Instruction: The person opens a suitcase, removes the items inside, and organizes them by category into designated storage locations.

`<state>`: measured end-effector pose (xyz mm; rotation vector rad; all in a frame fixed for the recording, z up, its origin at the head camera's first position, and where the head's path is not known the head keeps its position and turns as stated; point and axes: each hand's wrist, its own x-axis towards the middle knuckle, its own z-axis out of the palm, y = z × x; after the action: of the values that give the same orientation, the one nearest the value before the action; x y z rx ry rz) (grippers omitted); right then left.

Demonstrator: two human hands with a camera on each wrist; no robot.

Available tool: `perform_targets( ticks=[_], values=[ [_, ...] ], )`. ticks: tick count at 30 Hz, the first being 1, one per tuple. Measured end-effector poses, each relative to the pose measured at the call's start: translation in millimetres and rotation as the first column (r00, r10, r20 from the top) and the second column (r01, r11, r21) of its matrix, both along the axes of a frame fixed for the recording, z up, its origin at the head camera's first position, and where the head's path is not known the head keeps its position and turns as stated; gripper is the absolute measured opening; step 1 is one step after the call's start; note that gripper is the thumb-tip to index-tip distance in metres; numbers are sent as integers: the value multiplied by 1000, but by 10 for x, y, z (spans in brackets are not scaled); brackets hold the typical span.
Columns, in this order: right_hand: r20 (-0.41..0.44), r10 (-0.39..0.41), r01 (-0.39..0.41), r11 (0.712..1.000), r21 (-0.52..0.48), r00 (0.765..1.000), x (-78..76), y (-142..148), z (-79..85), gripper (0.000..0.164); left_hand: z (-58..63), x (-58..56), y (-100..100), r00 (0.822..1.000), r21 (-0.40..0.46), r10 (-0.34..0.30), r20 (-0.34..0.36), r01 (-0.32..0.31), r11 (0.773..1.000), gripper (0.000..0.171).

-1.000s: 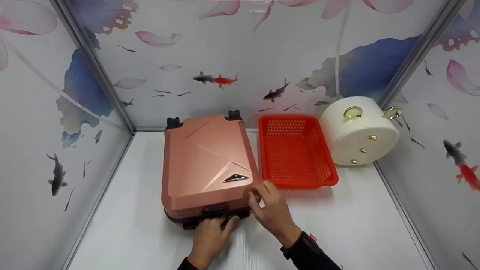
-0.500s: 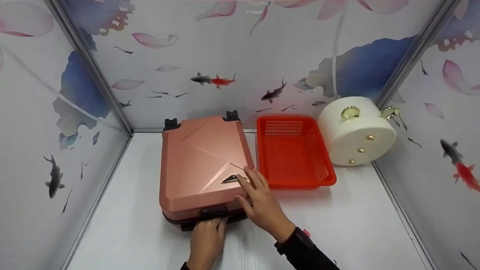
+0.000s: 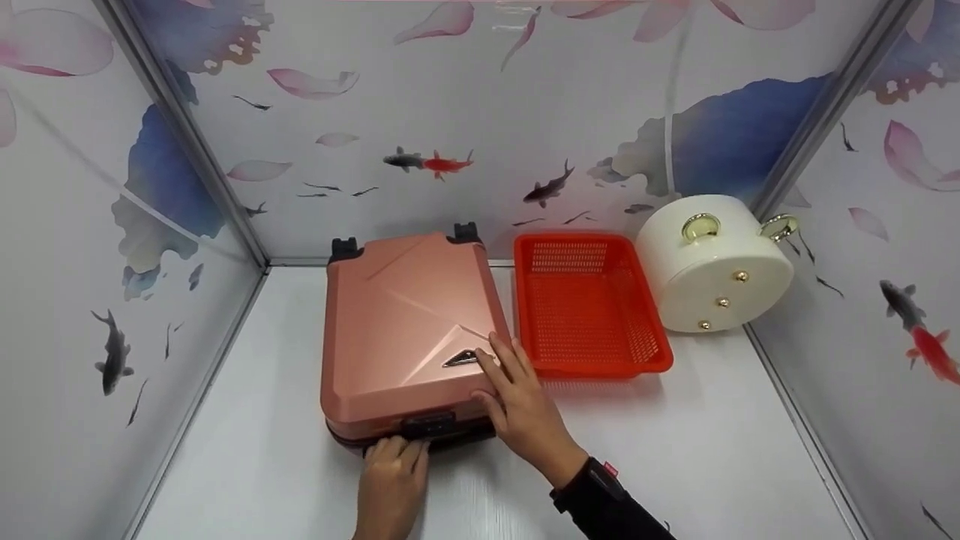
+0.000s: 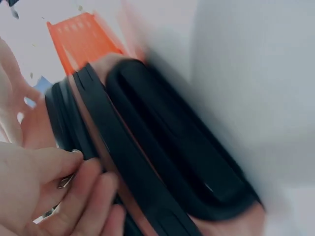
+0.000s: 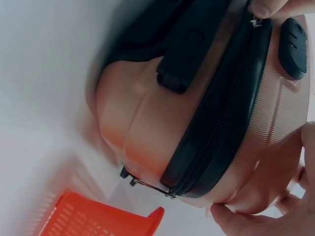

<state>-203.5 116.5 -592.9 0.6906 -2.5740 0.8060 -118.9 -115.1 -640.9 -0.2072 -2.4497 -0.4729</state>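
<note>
A rose-gold hard-shell suitcase lies flat, its front side facing me. At that side, my left hand pinches a metal zipper pull between thumb and fingers. The black zipper runs along the side towards the right corner, where another metal pull hangs. My right hand rests on the front right corner, fingers extended on the lid and thumb at its edge. A black carry handle sits below the zipper, and a black lock piece above it.
A red plastic basket stands close to the suitcase's right. Beyond it, a round cream-white case with gold rings and studs leans by the back right corner. Printed wall panels enclose the white table on three sides.
My left hand has slid leftward along the suitcase's front side. The right hand has moved from the front corner's edge up onto the lid and stayed there.
</note>
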Motion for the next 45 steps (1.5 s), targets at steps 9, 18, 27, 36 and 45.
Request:
perform_targets(
  ticks=[9,18,27,36,45],
  values=[
    [-53,3,-3,1000,-8,999,-15,39,-26,67,71,70,-799,945,235,102,312,-180,955,7],
    [-33,-10,10,1000,7,999,-13,-13,-15,65,29,-225,-1491,938,261,166,304,-250,933,8],
    [8,-121,121,992,20,993,119,-132,52,62,-7,-227,-1435,882,184,87,464,-192,964,20],
    [138,-220,226,974,-23,966,211,-199,190,70,267,-334,-1408,941,304,59,334,-167,938,48],
    [118,-216,215,976,17,969,168,-315,207,69,324,-397,-965,949,322,-169,265,78,944,57]
  ],
)
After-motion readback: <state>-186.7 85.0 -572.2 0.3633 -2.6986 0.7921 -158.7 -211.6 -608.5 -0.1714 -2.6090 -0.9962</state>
